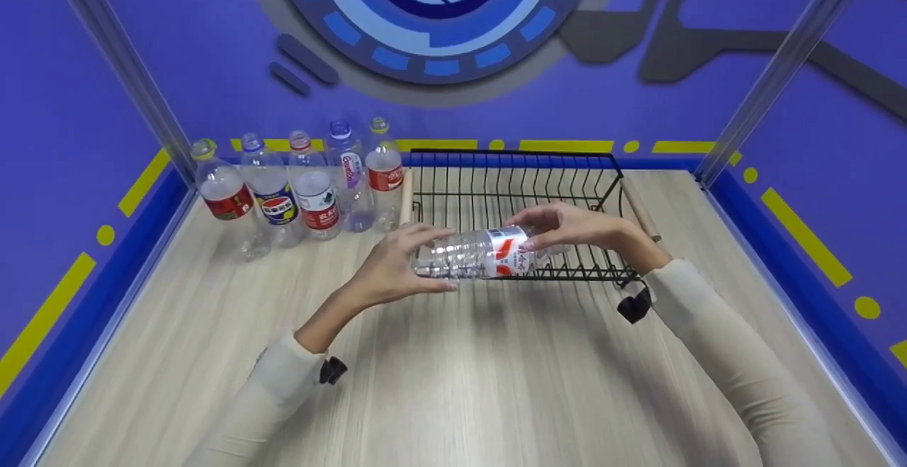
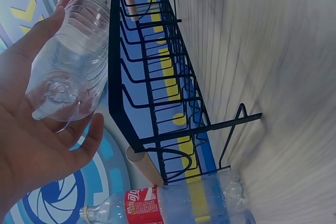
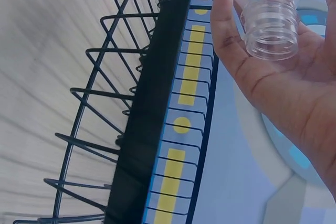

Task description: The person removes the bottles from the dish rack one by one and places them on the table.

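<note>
A clear plastic bottle with a white and red label lies sideways between my two hands, over the front rim of a black wire basket. My left hand grips its base end, thumb on one side and fingers on the other. With its fingers and thumb around the label and shoulder, my right hand holds the other end. In the right wrist view the bottle's neck shows without a cap, pointing toward the wrist. Seen from the left wrist, the ribbed bottle is beside the basket's rim.
Several uncapped, labelled plastic bottles stand in a row at the back left, among them a Pepsi bottle and a red-labelled one close to the basket's wooden handle. Another wooden handle is on the right. Blue panels enclose the table.
</note>
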The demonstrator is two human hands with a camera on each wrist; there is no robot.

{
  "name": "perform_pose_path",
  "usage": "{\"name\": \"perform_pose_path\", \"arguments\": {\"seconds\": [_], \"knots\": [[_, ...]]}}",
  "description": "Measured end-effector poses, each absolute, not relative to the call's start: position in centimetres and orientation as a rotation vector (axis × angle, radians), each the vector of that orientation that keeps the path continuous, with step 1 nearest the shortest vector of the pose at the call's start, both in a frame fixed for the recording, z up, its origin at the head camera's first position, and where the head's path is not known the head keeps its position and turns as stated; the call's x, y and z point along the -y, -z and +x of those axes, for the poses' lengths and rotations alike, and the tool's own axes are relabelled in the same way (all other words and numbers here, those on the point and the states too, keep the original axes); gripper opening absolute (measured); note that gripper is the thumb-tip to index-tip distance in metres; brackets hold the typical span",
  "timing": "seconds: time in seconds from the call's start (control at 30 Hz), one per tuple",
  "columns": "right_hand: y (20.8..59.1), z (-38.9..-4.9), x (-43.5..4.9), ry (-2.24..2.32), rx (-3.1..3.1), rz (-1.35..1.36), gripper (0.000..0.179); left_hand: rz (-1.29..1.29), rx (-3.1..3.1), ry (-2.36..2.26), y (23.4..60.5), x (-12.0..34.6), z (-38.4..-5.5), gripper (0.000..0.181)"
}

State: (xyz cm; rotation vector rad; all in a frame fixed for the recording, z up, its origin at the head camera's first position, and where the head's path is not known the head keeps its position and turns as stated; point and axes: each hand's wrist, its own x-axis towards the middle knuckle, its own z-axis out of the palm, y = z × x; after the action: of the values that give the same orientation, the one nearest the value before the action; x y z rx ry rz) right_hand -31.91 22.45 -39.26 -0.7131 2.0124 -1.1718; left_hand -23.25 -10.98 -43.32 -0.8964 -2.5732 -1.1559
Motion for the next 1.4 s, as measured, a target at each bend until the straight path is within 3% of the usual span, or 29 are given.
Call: {"name": "perform_pose_path", "arguments": {"seconds": [0.4, 0.63, 1.03, 1.4], "knots": [[38.6, -32.8, -25.3, 1.271, -2.046, -0.798, 0.051, -0.853, 2.395, 1.238, 43.4, 11.5, -23.6, 0.071], [38.7, -34.5, -29.6, 1.43, -2.083, -0.671, 0.061, -0.627, 2.38, 1.576, 43.8, 12.9, -23.7, 0.066], [39.2, -35.5, -37.3, 1.388, -2.256, -0.544, 0.052, -0.162, 2.053, 2.004, 44.2, 15.2, -25.1, 0.06], [40.0, -35.3, -40.0, 1.485, -2.306, -0.49, 0.051, -0.071, 1.952, 2.127, 44.1, 16.4, -25.0, 0.067]]}}
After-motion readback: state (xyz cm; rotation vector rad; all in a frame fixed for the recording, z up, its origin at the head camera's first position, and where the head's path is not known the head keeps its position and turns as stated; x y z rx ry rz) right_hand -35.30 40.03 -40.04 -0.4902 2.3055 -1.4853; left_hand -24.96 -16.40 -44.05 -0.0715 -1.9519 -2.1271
